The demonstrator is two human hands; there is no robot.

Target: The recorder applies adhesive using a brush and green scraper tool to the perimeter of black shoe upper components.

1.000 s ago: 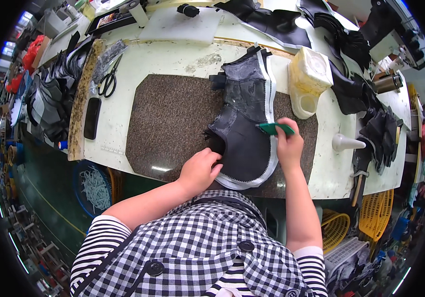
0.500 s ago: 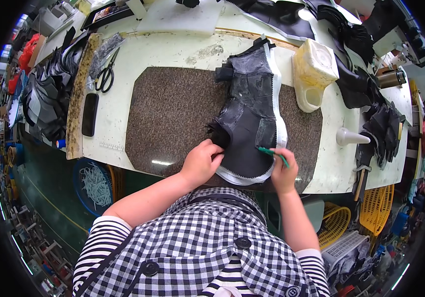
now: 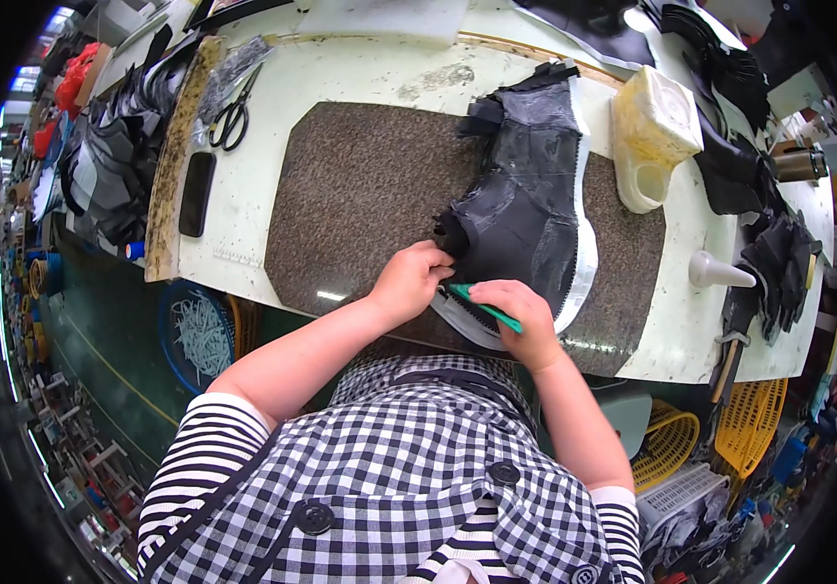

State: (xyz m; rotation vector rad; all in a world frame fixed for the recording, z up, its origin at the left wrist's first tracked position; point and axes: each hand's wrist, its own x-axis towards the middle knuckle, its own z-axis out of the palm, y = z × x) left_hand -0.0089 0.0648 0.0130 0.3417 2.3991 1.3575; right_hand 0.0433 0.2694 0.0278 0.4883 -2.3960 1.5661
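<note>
A black boot upper [image 3: 527,209] lies on the brown speckled mat [image 3: 365,195], with a toothed zip-like edge and a white strip along its right and near sides. My left hand [image 3: 410,280] pinches the dark curled-up margin at its lower left. A slim green tool [image 3: 488,308] is gripped in my right hand [image 3: 527,319], its tip resting on the near part of the upper, close to my left fingertips. What kind of tool it is cannot be made out. Both hands work at the table's near edge.
Left of the mat lie black scissors [image 3: 231,125] and a black phone [image 3: 196,193]. A stained pot [image 3: 654,136] and a grey cone [image 3: 722,271] stand to the right. Black pieces [image 3: 107,165] pile up at the left; yellow baskets [image 3: 751,428] sit below the table at right.
My right hand has moved left with the green tool, from the upper's right side to beside my left hand. The whole view has shifted slightly.
</note>
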